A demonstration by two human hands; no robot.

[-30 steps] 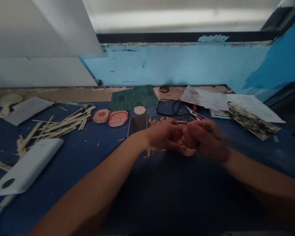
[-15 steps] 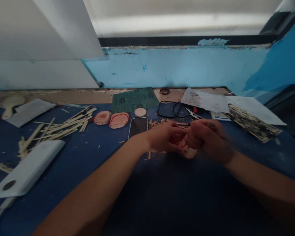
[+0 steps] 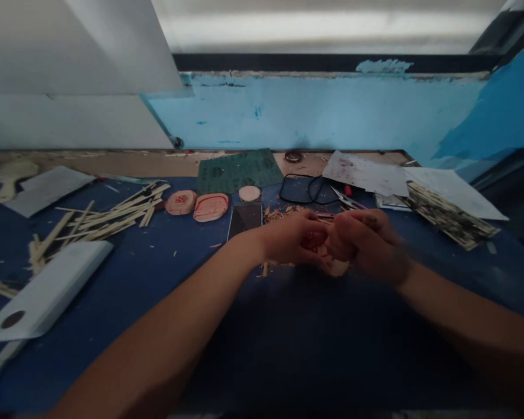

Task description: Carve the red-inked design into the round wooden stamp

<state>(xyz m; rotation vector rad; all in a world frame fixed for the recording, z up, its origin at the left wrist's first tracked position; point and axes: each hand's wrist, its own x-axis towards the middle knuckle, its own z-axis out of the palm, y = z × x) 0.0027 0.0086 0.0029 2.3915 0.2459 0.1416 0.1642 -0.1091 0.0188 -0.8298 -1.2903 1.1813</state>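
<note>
My left hand (image 3: 293, 237) grips a pale wood piece (image 3: 338, 267) marked with red lines, low over the table. My right hand (image 3: 364, 241) is closed in a fist against it, wrapped round a wooden-handled tool (image 3: 370, 220). Only the handle's end shows; its working tip is hidden. Wood shavings (image 3: 279, 215) lie just beyond my left hand. A phone (image 3: 245, 217) lies beside my left wrist. Further left are two pinkish wood slices with red drawing, one round (image 3: 180, 202) and one squarish (image 3: 211, 208), and a small plain disc (image 3: 249, 194).
Thin wood strips (image 3: 113, 218) and a white power-bank-like block (image 3: 48, 291) with a cable lie left. A green sheet (image 3: 238, 171), a black cord (image 3: 294, 190), scissors (image 3: 347, 199), papers (image 3: 367, 173) and a dark-stained wood panel (image 3: 452, 215) line the back.
The view has tilted slightly, so the table things appear a little higher. Both hands keep their hold on the wood piece and tool, with hardly any shift between them.
</note>
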